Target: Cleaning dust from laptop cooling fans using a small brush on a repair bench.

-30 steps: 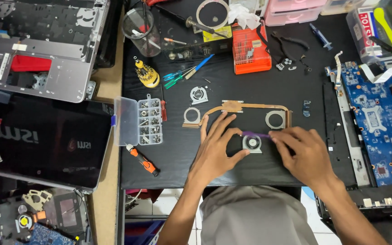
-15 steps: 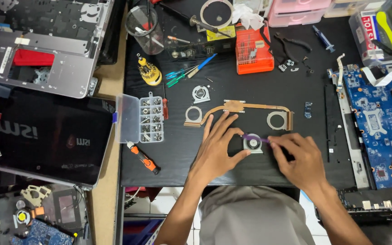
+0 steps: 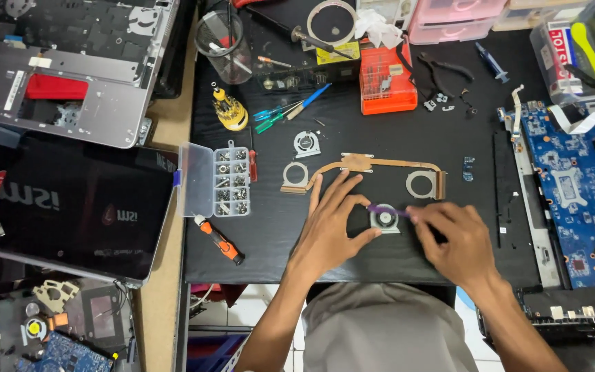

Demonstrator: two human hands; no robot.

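Far left of the bench: lying shut, a black laptop lid point(image 3: 70, 207), with a grey laptop chassis point(image 3: 63, 69) sitting above it, both well apart from the hands.

Left edge of the black mat point(image 3: 277, 275): standing open, a clear screw box point(image 3: 215, 180); lying just below it, an orange screwdriver point(image 3: 220, 240). Neither shifting since a second ago.

Middle of the mat, top: stretching across above the hands, a copper heat pipe point(image 3: 366, 165) with a ring at each end, resting where it was before.

Left hand point(image 3: 328, 231): lying open and flat on the mat, fingers spread, grasping nothing; forefinger and thumb curving round the left side of the fan, the thumb tip now sitting just beside the lower edge. Touching or not, cannot tell.

Small fan point(image 3: 385, 220): sitting flat on the mat between the two hands, just below the heat pipe, keeping the same spot as in the earlier views.

Purple tool point(image 3: 387, 209): lying across the fan's upper rim, as half a second ago.

Right hand point(image 3: 459, 241): pinching the right end of the purple tool between thumb and fingertips, other fingers curled, barely moving since the earlier views.

Reading of the change: holding steady, only small finger adjustments at the fan.

Far right: lying bare, a blue circuit board point(image 3: 573, 193), untouched.
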